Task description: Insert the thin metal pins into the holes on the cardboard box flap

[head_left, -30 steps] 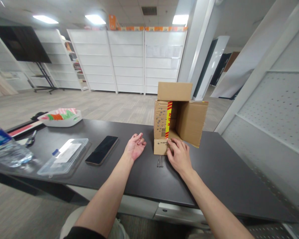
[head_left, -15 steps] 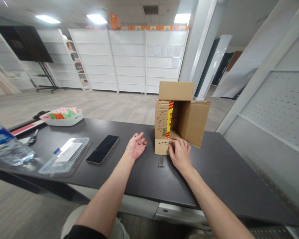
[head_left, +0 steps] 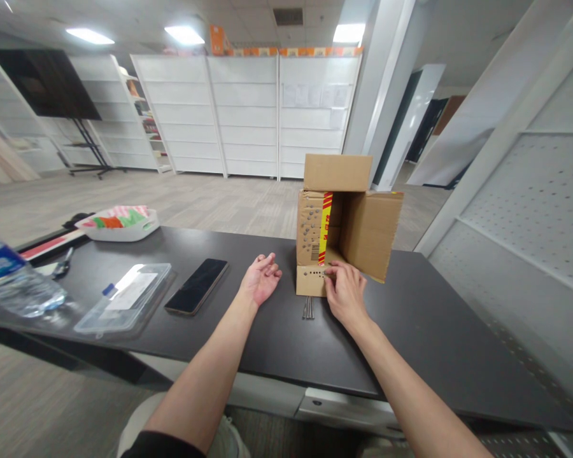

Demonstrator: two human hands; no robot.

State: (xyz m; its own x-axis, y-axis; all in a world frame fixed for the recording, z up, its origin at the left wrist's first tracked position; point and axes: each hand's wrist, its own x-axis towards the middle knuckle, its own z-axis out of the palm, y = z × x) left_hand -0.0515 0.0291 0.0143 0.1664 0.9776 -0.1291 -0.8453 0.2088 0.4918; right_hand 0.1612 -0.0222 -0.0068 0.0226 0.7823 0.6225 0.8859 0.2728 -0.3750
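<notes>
A cardboard box (head_left: 309, 229) stands on its side, with its opening towards me and its flaps spread. Its left flap carries scattered grey metal heads, and its low front flap (head_left: 310, 285) has a row of small dark holes. My right hand (head_left: 346, 289) is at that front flap, thumb and index finger pinched together by the right end of the row; what they hold is too small to name. Several thin metal screws or nails (head_left: 308, 309) lie just below the flap. My left hand (head_left: 261, 280) rests palm up left of the box, fingers loosely curled, holding nothing.
On the dark table (head_left: 277, 340) lie a phone (head_left: 197, 286) and a clear plastic case (head_left: 127, 299). Further left are a water bottle (head_left: 16, 280) and a white basket (head_left: 124, 232) with coloured cloth. A perforated panel (head_left: 506, 254) stands along the right side.
My right hand has shifted very slightly to the right and its fingertips have moved a little at the front flap. My left hand and the box stay where they were.
</notes>
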